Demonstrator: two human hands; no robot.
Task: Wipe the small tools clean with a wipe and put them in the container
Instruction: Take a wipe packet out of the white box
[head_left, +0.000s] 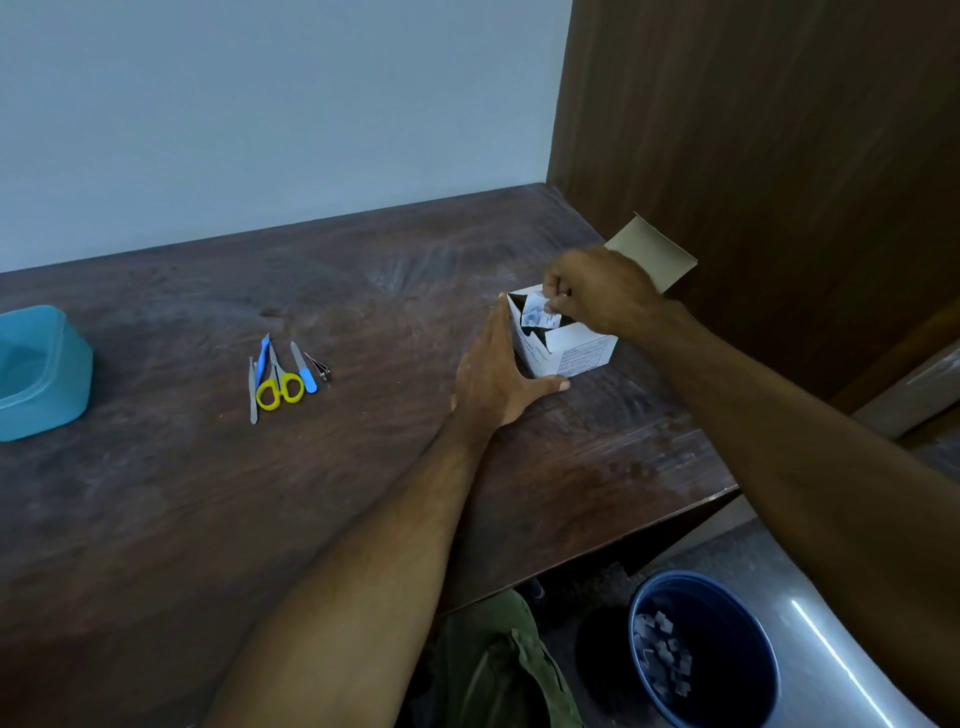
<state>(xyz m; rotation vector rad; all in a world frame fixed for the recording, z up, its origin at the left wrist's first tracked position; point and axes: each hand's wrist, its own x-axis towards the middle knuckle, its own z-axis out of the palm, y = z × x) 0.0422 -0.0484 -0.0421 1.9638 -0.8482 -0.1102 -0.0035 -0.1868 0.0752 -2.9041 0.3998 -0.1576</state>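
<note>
1. We have only one view, the head camera, so no part of the scene is shared with a second view.
2. We look from above, forward and down onto a dark wooden table (260, 519), and both forearms enter from the bottom edge.
3. The camera faces the pale wall (260, 104) behind the table; a brown wooden panel (779, 156) closes the right side.
4. The lens is wide: the table edges bend, and the blue bin (701, 649) on the floor shows at the lower right.
5. The hands are near us; the blue container (41, 374) is cut by the left edge.
</note>
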